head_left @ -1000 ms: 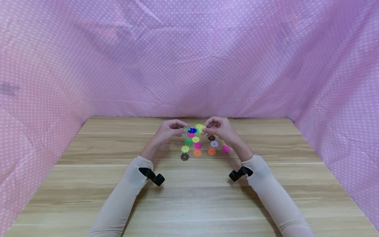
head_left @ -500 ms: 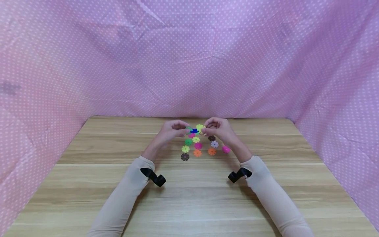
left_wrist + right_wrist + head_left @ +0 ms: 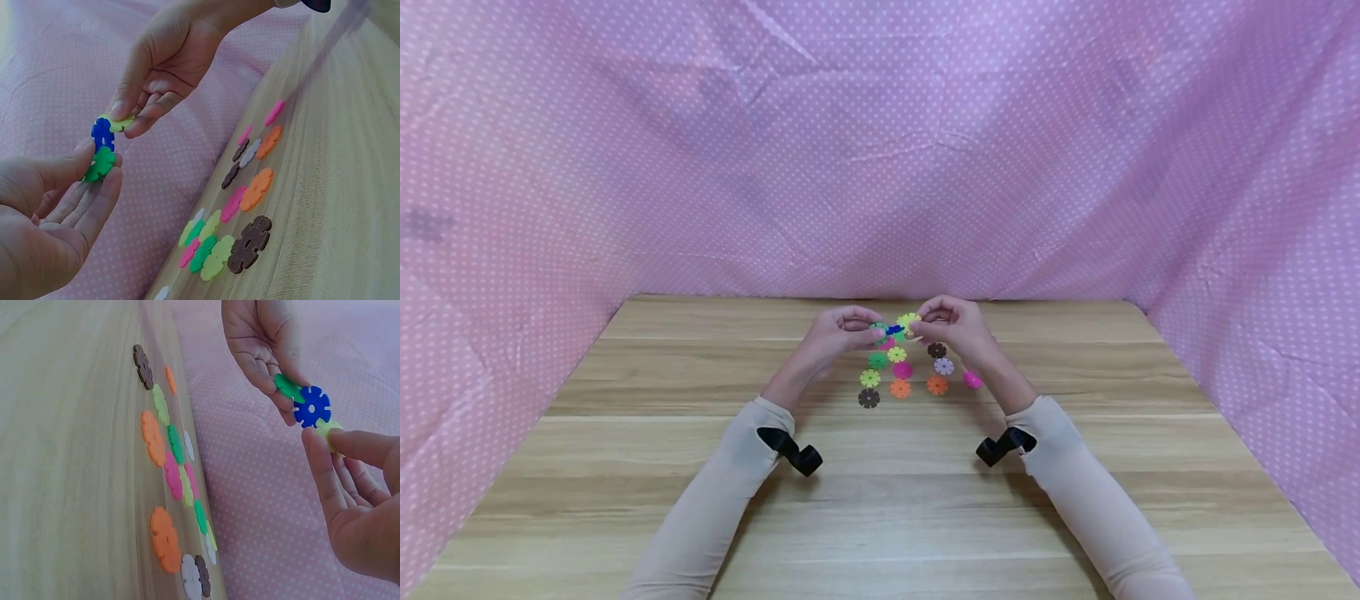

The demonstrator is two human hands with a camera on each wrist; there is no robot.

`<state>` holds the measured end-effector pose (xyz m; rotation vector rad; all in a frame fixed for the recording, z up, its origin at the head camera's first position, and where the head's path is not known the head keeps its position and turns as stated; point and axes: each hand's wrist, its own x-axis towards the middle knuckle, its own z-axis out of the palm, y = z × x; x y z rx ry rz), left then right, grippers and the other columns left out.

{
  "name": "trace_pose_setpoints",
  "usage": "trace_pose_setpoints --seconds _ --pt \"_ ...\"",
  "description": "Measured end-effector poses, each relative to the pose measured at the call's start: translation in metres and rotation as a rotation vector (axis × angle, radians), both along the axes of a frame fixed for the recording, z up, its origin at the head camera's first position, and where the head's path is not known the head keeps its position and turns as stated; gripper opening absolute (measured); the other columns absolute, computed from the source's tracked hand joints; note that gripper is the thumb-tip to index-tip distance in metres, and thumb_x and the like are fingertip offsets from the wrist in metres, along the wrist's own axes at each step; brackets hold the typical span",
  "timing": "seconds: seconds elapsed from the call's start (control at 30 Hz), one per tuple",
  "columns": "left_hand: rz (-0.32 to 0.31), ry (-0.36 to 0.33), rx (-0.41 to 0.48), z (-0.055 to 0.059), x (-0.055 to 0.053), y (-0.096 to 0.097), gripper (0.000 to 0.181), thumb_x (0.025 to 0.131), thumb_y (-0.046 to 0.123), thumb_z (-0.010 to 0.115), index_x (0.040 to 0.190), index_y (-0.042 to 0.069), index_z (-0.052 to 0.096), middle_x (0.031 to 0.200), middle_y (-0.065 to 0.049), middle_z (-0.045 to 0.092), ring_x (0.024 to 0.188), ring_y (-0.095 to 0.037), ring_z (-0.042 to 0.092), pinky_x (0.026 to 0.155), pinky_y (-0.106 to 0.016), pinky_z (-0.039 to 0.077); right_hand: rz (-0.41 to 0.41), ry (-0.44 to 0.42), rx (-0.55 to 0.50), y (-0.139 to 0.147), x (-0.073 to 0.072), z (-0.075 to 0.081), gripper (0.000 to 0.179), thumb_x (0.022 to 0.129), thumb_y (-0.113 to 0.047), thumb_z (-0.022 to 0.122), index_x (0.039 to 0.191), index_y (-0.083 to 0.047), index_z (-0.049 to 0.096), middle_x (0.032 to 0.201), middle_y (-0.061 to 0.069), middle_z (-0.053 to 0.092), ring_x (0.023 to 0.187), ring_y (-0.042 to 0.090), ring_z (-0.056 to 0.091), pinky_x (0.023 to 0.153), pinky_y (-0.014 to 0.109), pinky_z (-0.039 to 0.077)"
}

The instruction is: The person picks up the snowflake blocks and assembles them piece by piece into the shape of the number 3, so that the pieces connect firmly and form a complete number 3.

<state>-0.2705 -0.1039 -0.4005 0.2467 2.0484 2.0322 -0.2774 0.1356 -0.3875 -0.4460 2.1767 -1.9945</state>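
Observation:
Three flower-shaped, notched plastic discs are joined in a row above the far part of the table. My left hand (image 3: 833,335) pinches the green disc (image 3: 100,165) between thumb and fingers. At the other end, the yellow disc (image 3: 907,322) is pinched by my right hand (image 3: 958,327). Between them sits the blue disc (image 3: 312,407), meeting the green one at one edge and the yellow one at the other. In the head view the blue disc appears nearly edge-on. Fingertips cover parts of the green and yellow discs.
Several loose discs lie flat on the wooden table (image 3: 880,500) below the hands, among them a dark brown disc (image 3: 868,398), orange discs (image 3: 937,385), a white disc (image 3: 943,367) and a pink disc (image 3: 973,379). Pink dotted cloth (image 3: 880,167) hangs around the table's back and sides.
The blue disc has turned from showing its face to nearly edge-on in the head view. My left hand has shifted slightly right; the right hand has barely moved.

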Motion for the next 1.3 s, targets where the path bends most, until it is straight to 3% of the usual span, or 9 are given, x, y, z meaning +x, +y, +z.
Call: trace_pose_setpoints --seconds 0.13,0.37,0.47,0.73,1.3 --pt "0.0 -0.013 0.003 0.0 0.0003 0.0002 0.039 0.092 0.005 0.074 0.127 -0.008 0.063 0.097 0.0 0.076 0.088 -0.014 0.075 0.105 -0.054 0.052 0.001 0.002 -0.022 -0.0013 0.0005 -0.001 0.02 0.091 0.0 0.073 0.108 0.006 0.062 0.089 0.005 0.075 0.081 0.019 0.076 0.081 0.038 0.064" --pt "-0.009 0.001 0.021 -0.0017 0.0002 0.0009 0.035 0.092 0.012 0.077 0.123 -0.002 0.069 0.103 -0.002 0.076 0.115 -0.041 0.068 0.108 -0.053 0.051 0.009 0.039 -0.087 -0.0027 0.0011 -0.0034 0.029 0.091 0.002 0.072 0.117 0.01 0.061 0.09 0.003 0.074 0.078 0.013 0.075 0.075 0.032 0.064" --pt "-0.012 0.004 0.038 -0.0014 0.0005 0.0014 0.032 0.092 0.015 0.077 0.12 0.002 0.07 0.105 -0.003 0.074 0.119 -0.043 0.065 0.109 -0.052 0.05 0.003 0.053 -0.11 -0.0031 0.0016 -0.004 0.03 0.091 0.003 0.072 0.117 0.013 0.06 0.088 0.001 0.074 0.077 0.012 0.075 0.075 0.034 0.064" --pt "-0.011 0.028 0.064 0.0004 0.0021 0.0029 0.036 0.094 0.013 0.073 0.125 -0.004 0.066 0.1 -0.001 0.071 0.093 -0.013 0.071 0.111 -0.056 0.047 -0.02 0.079 -0.135 -0.0052 0.0033 -0.0019 0.028 0.09 0.005 0.072 0.113 0.016 0.06 0.085 -0.002 0.075 0.074 0.012 0.074 0.072 0.029 0.064" --pt "0.006 0.08 0.051 0.0042 0.004 0.0051 0.035 0.093 0.01 0.073 0.123 -0.007 0.067 0.096 0.003 0.073 0.097 -0.024 0.073 0.106 -0.057 0.05 -0.024 0.056 -0.215 -0.0068 0.0037 -0.0025 0.022 0.087 0.013 0.07 0.107 0.018 0.061 0.083 0.003 0.074 0.068 0.012 0.072 0.069 0.027 0.064"
